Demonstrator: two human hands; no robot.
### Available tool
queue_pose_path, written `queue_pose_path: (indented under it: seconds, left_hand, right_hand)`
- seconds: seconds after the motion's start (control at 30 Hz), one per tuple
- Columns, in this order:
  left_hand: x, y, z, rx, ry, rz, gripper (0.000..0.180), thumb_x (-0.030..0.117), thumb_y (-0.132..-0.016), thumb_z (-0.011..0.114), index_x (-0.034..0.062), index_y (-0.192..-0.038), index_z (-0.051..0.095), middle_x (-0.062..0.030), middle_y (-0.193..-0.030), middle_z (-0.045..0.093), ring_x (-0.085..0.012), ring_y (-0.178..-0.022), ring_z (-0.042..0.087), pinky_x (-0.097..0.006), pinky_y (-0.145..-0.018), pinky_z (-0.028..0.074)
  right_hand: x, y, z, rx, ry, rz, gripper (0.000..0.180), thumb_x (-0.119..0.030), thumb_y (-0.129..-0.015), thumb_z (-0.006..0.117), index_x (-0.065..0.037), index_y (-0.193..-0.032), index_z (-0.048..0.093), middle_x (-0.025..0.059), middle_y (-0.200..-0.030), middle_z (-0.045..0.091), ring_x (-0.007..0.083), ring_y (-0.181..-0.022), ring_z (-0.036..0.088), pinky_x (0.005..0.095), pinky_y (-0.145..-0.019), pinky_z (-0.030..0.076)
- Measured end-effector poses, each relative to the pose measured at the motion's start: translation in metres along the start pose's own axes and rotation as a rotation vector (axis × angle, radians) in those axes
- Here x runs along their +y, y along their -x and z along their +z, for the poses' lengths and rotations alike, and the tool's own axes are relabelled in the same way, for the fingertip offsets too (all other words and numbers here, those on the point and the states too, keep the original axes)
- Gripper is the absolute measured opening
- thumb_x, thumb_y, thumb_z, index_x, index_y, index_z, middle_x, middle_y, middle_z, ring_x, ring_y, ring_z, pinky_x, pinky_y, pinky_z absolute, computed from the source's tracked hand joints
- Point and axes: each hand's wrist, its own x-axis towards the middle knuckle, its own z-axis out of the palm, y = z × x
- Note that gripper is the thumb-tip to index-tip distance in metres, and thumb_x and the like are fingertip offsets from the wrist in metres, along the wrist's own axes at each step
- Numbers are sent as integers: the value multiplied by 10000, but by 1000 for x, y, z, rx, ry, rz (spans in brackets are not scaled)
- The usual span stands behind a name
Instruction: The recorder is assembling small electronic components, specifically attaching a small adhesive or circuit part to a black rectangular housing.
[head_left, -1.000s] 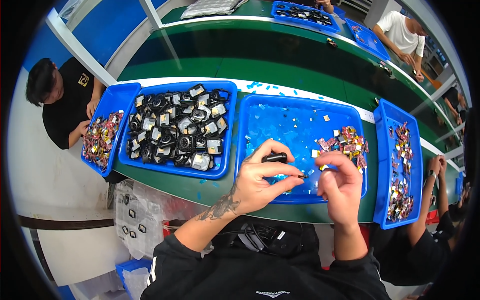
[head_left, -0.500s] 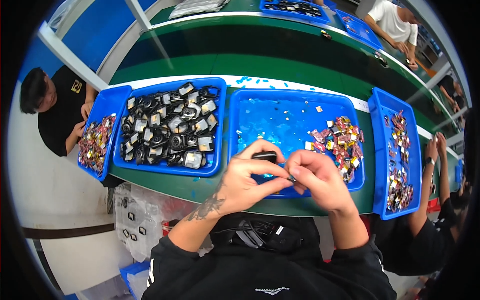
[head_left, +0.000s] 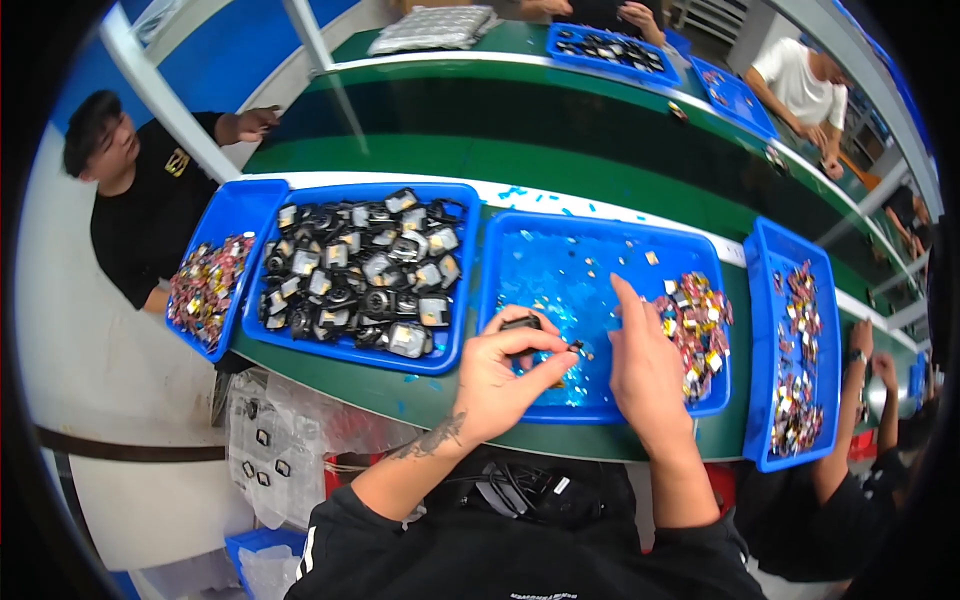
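My left hand (head_left: 510,375) is closed on a small black rounded casing (head_left: 521,324), over the near left part of a blue tray (head_left: 503,262). Its thumb and index fingertip pinch together around a tiny dark end (head_left: 574,346). To the right of it, my right hand (head_left: 645,365) is open, fingers stretched forward and holding nothing visible. Beside its fingers, in the same tray, lies a heap of small pink, yellow and white parts (head_left: 697,335). Small blue film scraps and shiny bits are scattered over the tray floor.
Left of my tray stands a blue tray (head_left: 468,280) full of black watch-like casings (head_left: 345,270). Narrower trays of small parts flank both, at the far left (head_left: 270,192) and right (head_left: 835,380). A green conveyor belt (head_left: 420,150) runs behind. Co-workers sit around.
My right hand has left my left hand's fingertips and opened, its fingers reaching forward. My left hand keeps the black casing. The person at left has raised an arm toward the belt.
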Motion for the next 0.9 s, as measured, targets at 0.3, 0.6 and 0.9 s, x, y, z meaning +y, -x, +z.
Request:
queue_pose_path:
  seconds: [0.3,0.6,0.9]
  left_hand:
    - [-11,1,25,-142,225,-68,160,49,-893,622,46,-1052,601,-34,-1062,530,-90,-949,506,-218,-650,434]
    - [-10,-8,11,143,752,-188,345,53,-974,498,42,-1299,381,-127,-1163,603,-173,-935,629,-259,-738,502]
    - [-2,5,24,93,706,-288,320,81,-919,634,-52,-1205,580,-97,-1055,671,-116,-907,645,-234,-789,523]
  right_hand:
    - [5,15,0,44,-841,13,65,36,-875,576,39,-910,631,88,-886,628,132,-806,594,236,-658,483]
    - [-3,21,-12,109,-953,194,101,-19,-934,557,24,-978,637,55,-887,623,80,-745,577,217,-672,475]
    - [-24,16,-9,76,-713,36,134,57,-820,639,17,-938,686,104,-841,644,151,-754,610,249,-678,493]
